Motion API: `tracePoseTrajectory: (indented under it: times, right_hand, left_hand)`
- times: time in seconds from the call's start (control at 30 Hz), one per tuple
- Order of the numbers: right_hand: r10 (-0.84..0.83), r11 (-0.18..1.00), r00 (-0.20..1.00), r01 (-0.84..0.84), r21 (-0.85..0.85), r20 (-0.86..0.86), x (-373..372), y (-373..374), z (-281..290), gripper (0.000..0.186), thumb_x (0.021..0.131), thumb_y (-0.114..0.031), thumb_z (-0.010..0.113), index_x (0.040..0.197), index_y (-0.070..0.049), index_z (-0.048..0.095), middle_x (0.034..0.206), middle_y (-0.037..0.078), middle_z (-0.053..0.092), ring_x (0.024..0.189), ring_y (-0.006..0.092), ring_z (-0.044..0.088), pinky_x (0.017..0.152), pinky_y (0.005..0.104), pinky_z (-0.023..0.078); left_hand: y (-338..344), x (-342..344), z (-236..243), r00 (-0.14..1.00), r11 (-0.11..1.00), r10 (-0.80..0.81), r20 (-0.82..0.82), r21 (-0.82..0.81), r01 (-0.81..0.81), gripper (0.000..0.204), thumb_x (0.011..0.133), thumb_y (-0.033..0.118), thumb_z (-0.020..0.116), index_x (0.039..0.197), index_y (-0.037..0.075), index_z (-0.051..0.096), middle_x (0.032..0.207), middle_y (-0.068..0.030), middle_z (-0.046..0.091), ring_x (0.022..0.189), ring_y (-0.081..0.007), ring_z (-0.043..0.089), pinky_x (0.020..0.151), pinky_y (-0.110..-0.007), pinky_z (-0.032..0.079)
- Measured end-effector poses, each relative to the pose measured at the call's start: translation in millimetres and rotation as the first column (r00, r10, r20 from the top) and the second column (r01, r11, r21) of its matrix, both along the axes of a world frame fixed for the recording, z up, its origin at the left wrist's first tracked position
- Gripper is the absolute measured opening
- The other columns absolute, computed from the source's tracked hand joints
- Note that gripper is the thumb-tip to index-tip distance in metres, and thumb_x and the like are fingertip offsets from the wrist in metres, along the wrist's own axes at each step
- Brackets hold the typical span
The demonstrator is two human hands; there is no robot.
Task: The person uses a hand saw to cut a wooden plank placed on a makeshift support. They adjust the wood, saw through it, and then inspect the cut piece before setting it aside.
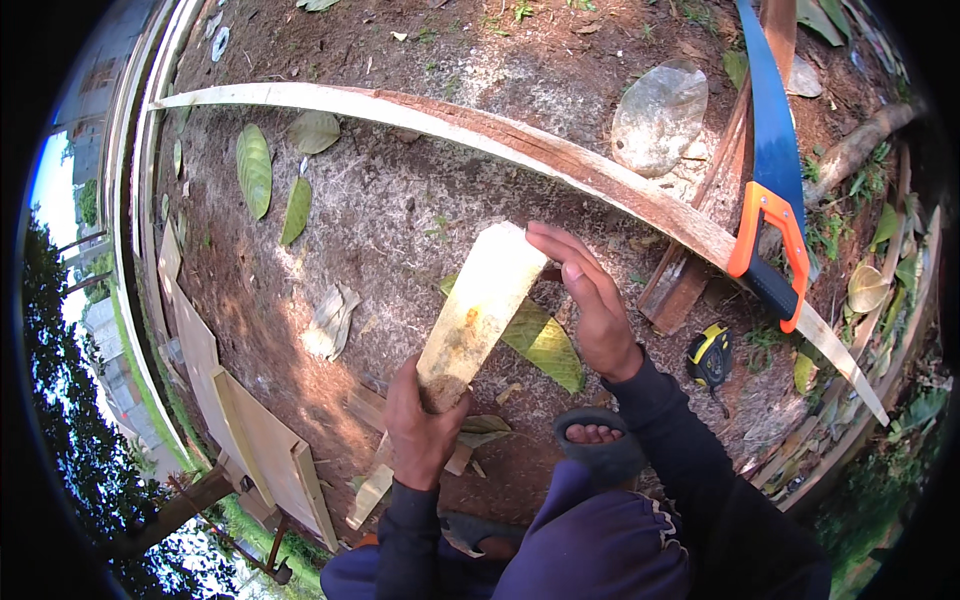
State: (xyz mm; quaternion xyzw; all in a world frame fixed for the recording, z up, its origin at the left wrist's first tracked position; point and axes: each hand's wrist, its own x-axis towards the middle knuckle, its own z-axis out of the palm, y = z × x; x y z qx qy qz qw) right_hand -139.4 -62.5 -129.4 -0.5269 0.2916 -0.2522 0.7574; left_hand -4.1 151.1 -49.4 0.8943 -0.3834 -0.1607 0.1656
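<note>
Outdoors, a person's left hand (422, 430) grips the lower end of a pale wooden block (478, 305) held above the ground (380, 235), while the open right hand (598, 315), fingers extended, appears to touch the block's upper right corner. A green leaf (545, 347) lies partly hidden behind the block. At right, a blue-bladed saw (780, 165) with an orange-and-black handle overlaps a long plank (540, 152), its far end cut off by the top of the view. Near the right forearm sits a yellow-and-black tape measure (710, 355), any lettering on its case too small to read. One sandalled foot (600, 440) shows below; the other is mostly concealed, and the block's underside is out of sight.
</note>
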Motion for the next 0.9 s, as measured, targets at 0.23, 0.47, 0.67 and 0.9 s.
tracePoseTrajectory:
  times: [0.23,0.47,0.67,0.9]
  right_hand:
    - [-0.077,0.996,0.997,0.077,0.054,0.0,11.7,13.3,16.9,0.057,0.103,-0.023,0.062,0.151,0.003,0.045,0.136,0.018,0.061,0.119,0.019,0.062,0.101,0.0328,0.05]
    - [-0.072,0.993,0.99,0.083,0.083,-0.124,25.3,20.8,19.1,0.052,0.104,-0.027,0.06,0.149,-0.005,0.047,0.133,0.011,0.059,0.112,0.0203,0.066,0.087,0.0353,0.058]
    - [-0.068,0.994,0.987,0.078,0.07,-0.148,23.3,20.1,12.7,0.048,0.102,-0.043,0.062,0.134,-0.008,0.057,0.127,0.008,0.068,0.108,0.0227,0.07,0.091,0.04,0.058]
    - [-0.014,0.999,0.983,0.021,0.037,-0.182,25.5,13.7,11.7,0.053,0.102,-0.045,0.058,0.14,-0.01,0.051,0.137,0.012,0.059,0.123,0.0278,0.06,0.099,0.0458,0.054]
  left_hand:
    - [-1.3,3.0,-8.5,0.996,0.994,-0.067,0.067,-0.077,0.072,0.076,0.07,0.015,0.091,0.134,-0.002,0.055,0.114,-0.0205,0.066,0.103,-0.0375,0.066,0.089,-0.044,0.053]
    - [18.8,10.8,-7.8,0.992,0.979,-0.081,0.098,-0.179,0.097,0.089,0.072,0.023,0.089,0.146,-0.001,0.046,0.128,-0.0199,0.061,0.119,-0.0367,0.06,0.102,-0.046,0.046]
    - [54.2,-11.6,-10.8,0.98,0.986,0.092,0.177,-0.156,-0.064,0.088,0.078,0.014,0.08,0.156,0.005,0.039,0.14,-0.0178,0.055,0.131,-0.0341,0.052,0.109,-0.058,0.038]
    - [114.3,-11.0,-19.5,0.966,0.971,0.206,0.155,-0.152,-0.182,0.081,0.081,0.009,0.075,0.155,0.005,0.042,0.123,-0.0162,0.063,0.122,-0.0342,0.057,0.107,-0.063,0.038]
